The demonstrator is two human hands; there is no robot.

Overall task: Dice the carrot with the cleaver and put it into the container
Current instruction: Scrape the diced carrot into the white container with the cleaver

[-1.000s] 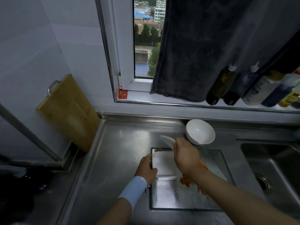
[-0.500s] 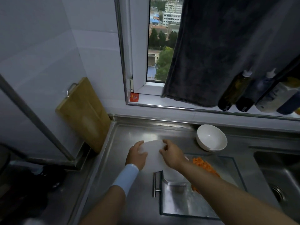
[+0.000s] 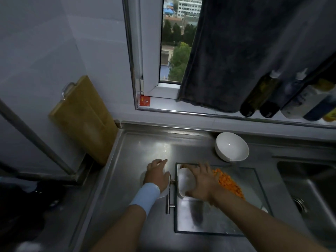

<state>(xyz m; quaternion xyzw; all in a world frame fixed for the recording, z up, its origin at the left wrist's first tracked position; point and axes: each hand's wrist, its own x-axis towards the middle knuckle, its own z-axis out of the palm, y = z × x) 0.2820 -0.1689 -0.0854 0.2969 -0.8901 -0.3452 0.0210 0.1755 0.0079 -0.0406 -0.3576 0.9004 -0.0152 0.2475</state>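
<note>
Though likely light, container (image 3: 184, 180): stiff, slick; your right hand (image 3: 201, 182) holds it from above.
Carrot (image 3: 229, 182): loose dice; scoop.
Lid (image 3: 162, 194): under your flat left hand (image 3: 157, 176).

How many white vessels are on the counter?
2. A round bowl sits behind the chopping board. A rectangular container is on that board, held from above by the right hand. A flat white piece, maybe a lid, lies under the left hand.

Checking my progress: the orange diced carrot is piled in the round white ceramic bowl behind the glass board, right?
No. The head view shows the orange diced carrot piled on the clear glass cutting board, beside the white rectangular container; the round white ceramic bowl behind the board is empty.
</note>
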